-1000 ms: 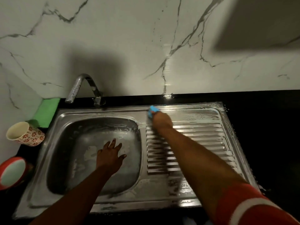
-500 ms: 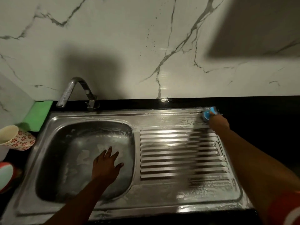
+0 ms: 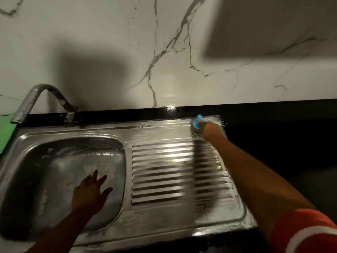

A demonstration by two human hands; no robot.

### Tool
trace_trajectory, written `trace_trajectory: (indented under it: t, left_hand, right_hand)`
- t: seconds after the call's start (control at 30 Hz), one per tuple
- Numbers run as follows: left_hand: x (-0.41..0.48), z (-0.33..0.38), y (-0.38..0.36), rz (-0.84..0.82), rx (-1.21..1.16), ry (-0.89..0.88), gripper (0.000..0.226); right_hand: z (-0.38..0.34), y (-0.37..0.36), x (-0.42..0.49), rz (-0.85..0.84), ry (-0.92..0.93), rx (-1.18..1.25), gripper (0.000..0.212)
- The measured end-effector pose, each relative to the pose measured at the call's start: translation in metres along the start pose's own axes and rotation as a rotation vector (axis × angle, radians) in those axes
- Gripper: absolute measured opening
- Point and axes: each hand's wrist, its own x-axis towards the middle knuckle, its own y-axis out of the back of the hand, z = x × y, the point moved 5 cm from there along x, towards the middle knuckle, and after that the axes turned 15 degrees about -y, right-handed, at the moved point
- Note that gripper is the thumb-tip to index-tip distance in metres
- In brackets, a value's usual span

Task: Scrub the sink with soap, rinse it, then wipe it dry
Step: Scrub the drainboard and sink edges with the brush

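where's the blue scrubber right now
In the head view the blue scrubber is at the far right corner of the sink, gripped by the right hand beyond the ribbed drainboard.

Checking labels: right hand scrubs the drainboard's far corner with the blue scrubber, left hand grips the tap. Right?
Not quite. The head view shows the left hand spread open in the basin, apart from the tap; the rest holds.

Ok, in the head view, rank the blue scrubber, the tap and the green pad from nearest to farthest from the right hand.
1. Blue scrubber: gripped by the right hand at the sink's far right corner.
2. Tap: behind the sink's left half.
3. Green pad: at the far left edge, beyond the tap.
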Motion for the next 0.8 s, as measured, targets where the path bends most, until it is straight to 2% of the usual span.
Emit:
trace_trajectory:
  t: [0.07,0.13,0.2,0.3,0.37,0.43,0.57,0.63,0.7,0.8]
  left_hand:
    - [-0.003,0.002,-0.002,-0.003,-0.001,0.004,0.065]
    - [-0.006,0.007,-0.004,0.001,-0.004,-0.005,0.065]
    - [-0.008,0.012,-0.004,-0.009,-0.01,-0.001,0.065]
    - [-0.009,0.019,-0.001,-0.007,-0.017,-0.003,0.065]
    - [-0.008,0.021,0.002,-0.001,-0.019,-0.012,0.065]
    - [-0.006,0.022,0.001,-0.014,-0.014,-0.024,0.065]
    - [-0.006,0.028,-0.004,-0.021,-0.007,-0.038,0.066]
    - [-0.006,0.029,-0.008,-0.017,-0.017,-0.038,0.065]
    - [-0.008,0.026,-0.012,-0.024,-0.024,-0.037,0.065]
    - [-0.013,0.019,-0.019,-0.019,-0.068,-0.034,0.065]
  right_hand:
    - [0.047,0.026,0.022,0.029,-0.136,0.091,0.045]
    - [0.056,0.032,0.029,0.008,-0.171,0.22,0.06]
    - [0.044,0.025,0.024,0.006,-0.175,0.268,0.068]
    - [0.015,0.005,0.011,-0.023,-0.185,0.428,0.061]
    - [-0.014,-0.012,-0.004,-0.054,-0.169,0.471,0.065]
    - [-0.05,-0.04,-0.029,-0.131,-0.126,0.467,0.068]
    - [-0.11,-0.09,-0.079,-0.24,0.152,0.235,0.063]
    - [-0.101,-0.076,-0.067,-0.179,0.162,0.177,0.065]
    - [-0.069,-0.042,-0.037,-0.078,0.124,0.141,0.057]
    - [0.012,0.016,0.019,0.064,-0.114,0.237,0.054]
